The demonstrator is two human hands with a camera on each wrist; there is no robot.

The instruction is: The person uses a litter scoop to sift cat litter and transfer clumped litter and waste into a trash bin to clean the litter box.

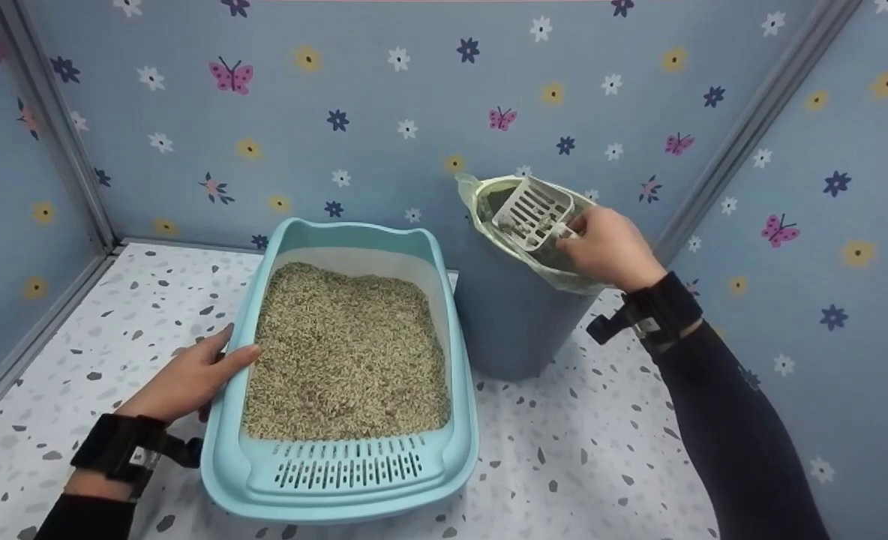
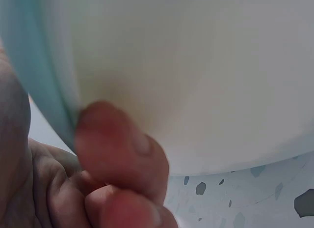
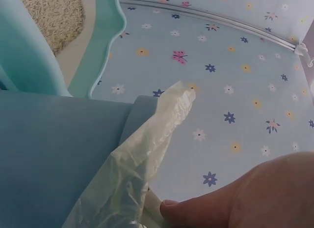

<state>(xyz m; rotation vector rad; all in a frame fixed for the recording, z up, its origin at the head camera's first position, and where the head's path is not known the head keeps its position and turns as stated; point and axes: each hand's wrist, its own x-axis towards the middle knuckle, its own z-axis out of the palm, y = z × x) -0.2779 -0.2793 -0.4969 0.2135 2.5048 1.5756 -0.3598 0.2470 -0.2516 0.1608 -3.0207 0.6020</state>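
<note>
While your left hand [image 1: 193, 375] is gripping the litter tray [image 1: 339, 504] at its left side, seemingly to steady it, your right hand [image 1: 613, 244] is pinching a scoop [image 1: 538, 217] by its handle [image 1: 564, 231]. You are holding it at the mouth of the bin [image 1: 515, 330], probably so bits land inside.

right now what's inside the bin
A pale green liner shows inside the bin. The white slotted scoop and right hand cover much of its mouth, so whatever lies deeper cannot be seen.
</note>
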